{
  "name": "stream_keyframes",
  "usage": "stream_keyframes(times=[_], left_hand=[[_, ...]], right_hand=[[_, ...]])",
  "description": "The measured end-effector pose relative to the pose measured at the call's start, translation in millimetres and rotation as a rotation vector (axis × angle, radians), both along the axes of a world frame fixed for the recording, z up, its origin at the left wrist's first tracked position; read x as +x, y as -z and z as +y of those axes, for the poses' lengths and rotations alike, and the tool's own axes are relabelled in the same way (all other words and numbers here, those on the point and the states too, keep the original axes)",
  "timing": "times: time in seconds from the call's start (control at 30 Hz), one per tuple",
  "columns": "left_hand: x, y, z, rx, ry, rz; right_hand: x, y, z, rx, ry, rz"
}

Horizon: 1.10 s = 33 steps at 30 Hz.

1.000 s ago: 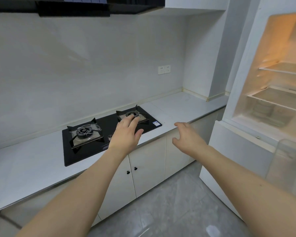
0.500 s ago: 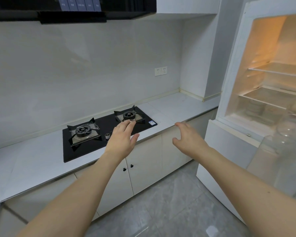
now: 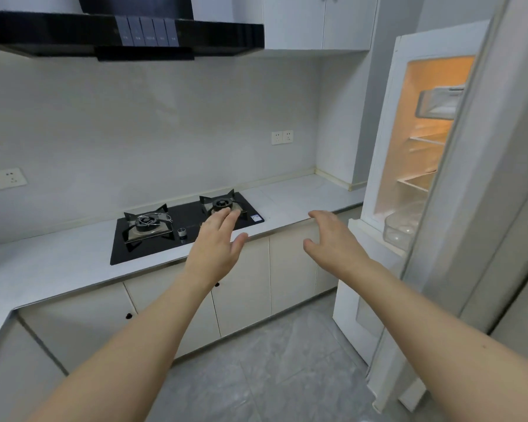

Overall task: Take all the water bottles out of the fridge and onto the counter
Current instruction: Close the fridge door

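Beside the lit, open fridge [image 3: 421, 153], I hold both hands, left hand [image 3: 218, 248] and right hand [image 3: 333, 239], spread and empty; next I must reach inside, though no bottles show.

Home kitchen, gas hob [image 3: 185, 226], range hood [image 3: 122, 33], white counter [image 3: 299, 194], open fridge [image 3: 421, 147]

bench [image 3: 290, 197]: pale grey-white
hob [image 3: 183, 229]: glossy black, steel burner trays
hood [image 3: 119, 35]: black, grey buttons
cupboard doors [image 3: 244, 284]: cream, black knobs
floor [image 3: 256, 376]: grey, marbled
fridge [image 3: 381, 141]: white, orange-lit inside
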<state>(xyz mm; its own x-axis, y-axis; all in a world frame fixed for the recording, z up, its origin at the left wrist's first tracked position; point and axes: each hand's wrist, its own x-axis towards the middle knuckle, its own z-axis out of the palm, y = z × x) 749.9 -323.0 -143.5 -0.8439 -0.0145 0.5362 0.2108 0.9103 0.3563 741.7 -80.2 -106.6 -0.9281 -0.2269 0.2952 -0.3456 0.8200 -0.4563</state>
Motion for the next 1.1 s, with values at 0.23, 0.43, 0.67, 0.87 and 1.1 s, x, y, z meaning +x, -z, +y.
stream_keyframes(times=[0.23,0.43,0.67,0.87,1.1], left_hand=[[20,-54,44,-0.024,0.019,0.144],[44,-106,80,-0.049,0.049,0.255],[72,-167,136,-0.099,0.143,0.435],[86,-186,186,-0.136,0.184,0.498],[94,-194,262,-0.212,0.143,0.568]], right_hand=[[26,-52,33,-0.076,-0.068,0.259],[57,-106,57,-0.195,-0.178,0.491],[95,-169,94,-0.301,-0.201,0.8],[109,-205,153,-0.359,-0.129,1.029],[82,-188,219,-0.323,0.062,0.918]])
